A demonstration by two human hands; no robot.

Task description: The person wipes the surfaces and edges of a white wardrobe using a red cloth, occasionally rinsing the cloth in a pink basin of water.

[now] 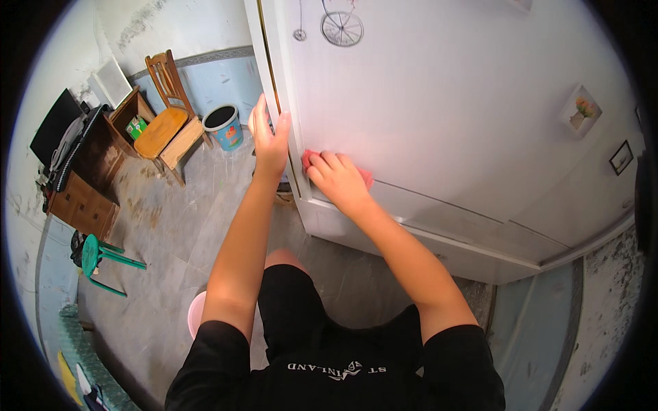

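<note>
A large white cabinet door panel (425, 103) with gold trim along its left edge stands in front of me. Pressed against its lower left part is a pinkish-red cloth (367, 178), bunched under the curled fingers of my right hand (339, 179). My left hand (271, 140) is raised at the panel's left edge. Its thumb lies by the edge strip and its fingers stretch upward, apart from the thumb. Most of the cloth is hidden beneath my right hand.
A pink basin (196, 315) stands on the floor, partly behind my left arm. Farther left are a green stool (91, 255), a wooden chair (164, 130), a blue bin (228, 133) and a desk with a dark monitor (56, 127). Small pictures (581, 111) decorate the cabinet front.
</note>
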